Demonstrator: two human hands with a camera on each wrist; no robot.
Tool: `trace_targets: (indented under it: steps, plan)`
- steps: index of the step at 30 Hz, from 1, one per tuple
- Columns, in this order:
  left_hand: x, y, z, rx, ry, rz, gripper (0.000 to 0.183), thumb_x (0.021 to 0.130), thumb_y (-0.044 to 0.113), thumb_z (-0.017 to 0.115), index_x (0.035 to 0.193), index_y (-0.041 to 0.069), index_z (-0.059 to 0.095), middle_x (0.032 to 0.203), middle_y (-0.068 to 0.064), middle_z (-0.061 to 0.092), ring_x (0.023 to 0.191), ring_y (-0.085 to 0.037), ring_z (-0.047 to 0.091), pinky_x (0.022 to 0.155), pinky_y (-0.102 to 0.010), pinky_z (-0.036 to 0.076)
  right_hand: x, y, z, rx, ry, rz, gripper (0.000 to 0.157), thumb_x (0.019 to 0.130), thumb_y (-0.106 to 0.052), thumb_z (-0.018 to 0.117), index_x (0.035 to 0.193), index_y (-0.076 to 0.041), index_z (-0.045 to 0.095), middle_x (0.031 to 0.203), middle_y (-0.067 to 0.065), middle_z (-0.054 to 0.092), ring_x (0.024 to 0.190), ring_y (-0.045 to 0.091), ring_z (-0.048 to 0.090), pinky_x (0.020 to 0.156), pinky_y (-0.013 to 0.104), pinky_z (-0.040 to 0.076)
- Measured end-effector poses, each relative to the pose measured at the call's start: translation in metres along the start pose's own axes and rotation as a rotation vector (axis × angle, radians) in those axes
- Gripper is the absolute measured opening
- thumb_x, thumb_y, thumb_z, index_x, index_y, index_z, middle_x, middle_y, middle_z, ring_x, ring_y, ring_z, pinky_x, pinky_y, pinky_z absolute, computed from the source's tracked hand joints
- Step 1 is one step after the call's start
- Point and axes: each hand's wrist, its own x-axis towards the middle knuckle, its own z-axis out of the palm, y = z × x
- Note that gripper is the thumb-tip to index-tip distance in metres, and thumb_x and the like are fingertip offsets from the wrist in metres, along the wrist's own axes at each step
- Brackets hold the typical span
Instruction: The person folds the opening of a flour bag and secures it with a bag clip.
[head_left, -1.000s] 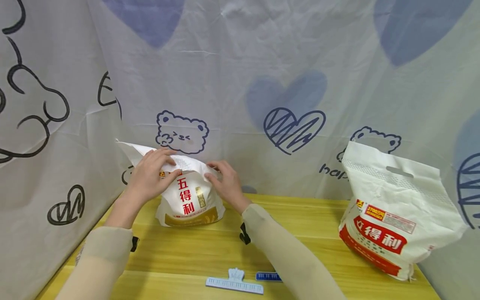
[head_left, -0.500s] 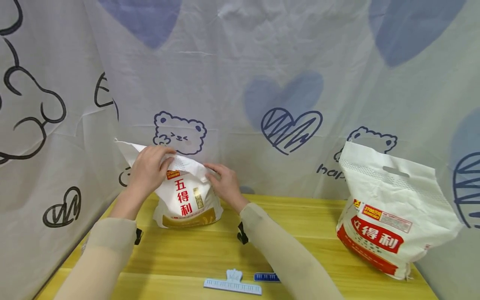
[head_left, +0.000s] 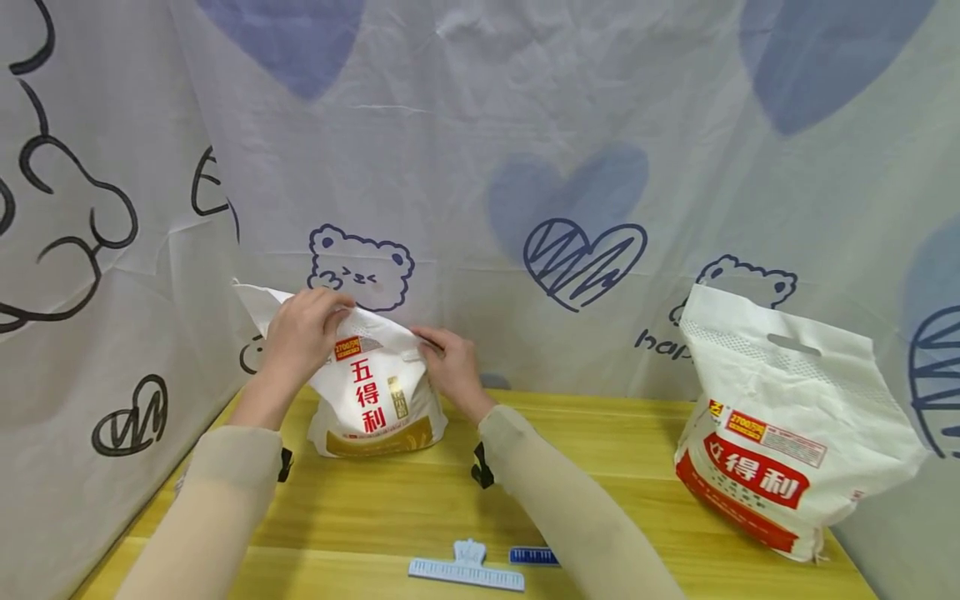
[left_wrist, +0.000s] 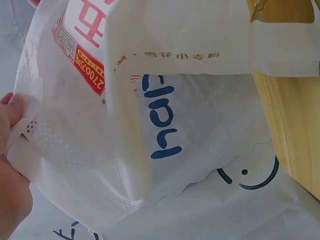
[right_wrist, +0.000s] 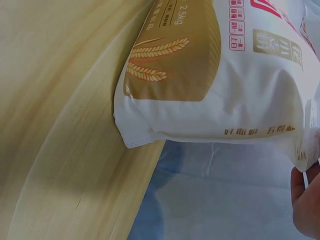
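A white flour bag (head_left: pixel 375 404) with red characters and a gold base band stands upright at the table's left back. My left hand (head_left: pixel 303 333) grips its top edge left of the middle. A white flap of the bag sticks out beyond that hand. In the left wrist view, the thumb and fingers of the left hand (left_wrist: pixel 12 200) pinch the bag's dotted top strip (left_wrist: pixel 65 155). My right hand (head_left: pixel 452 367) pinches the top right corner. In the right wrist view, fingers of the right hand (right_wrist: pixel 306 200) are at the corner of the flour bag (right_wrist: pixel 250 95).
A second white flour bag (head_left: pixel 757 467), with a red label and a slot handle, leans at the table's right end. A light blue bag clip (head_left: pixel 467 568) and a dark blue clip (head_left: pixel 534 556) lie near the front, the latter partly behind my right sleeve. Printed cloth hangs behind.
My left hand has closed in on the top edge, its thumb no longer lying across the front. The top fold has lifted, showing more of the red-and-yellow label. My right hand stays at the corner.
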Motion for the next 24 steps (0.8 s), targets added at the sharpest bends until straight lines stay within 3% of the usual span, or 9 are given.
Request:
trace_targets:
  steps: [6,24]
  plan:
    - [0.0037,-0.0006,0.0016,0.020,0.006,-0.008,0.010,0.099,0.003,0.068,0.108,0.004,0.071,0.103,-0.014,0.071,0.094,-0.035,0.062,0.080,-0.050,0.053,0.0018,-0.0021,0.0009,0.015,0.022,0.000,0.029,0.098,0.000,0.069,0.122,-0.013,0.077,0.122,0.007,0.076,0.115,0.023,0.071,0.096,0.025,0.058]
    - [0.0061,0.0024,0.0042,0.041,-0.022,-0.045,0.009,0.099,0.002,0.067,0.107,0.003,0.070,0.107,-0.016,0.069,0.094,-0.036,0.061,0.079,-0.049,0.053,0.0002,0.0007,0.0043,0.041,0.049,0.003,0.027,0.098,0.002,0.067,0.120,-0.008,0.078,0.120,0.010,0.076,0.114,0.024,0.072,0.095,0.022,0.057]
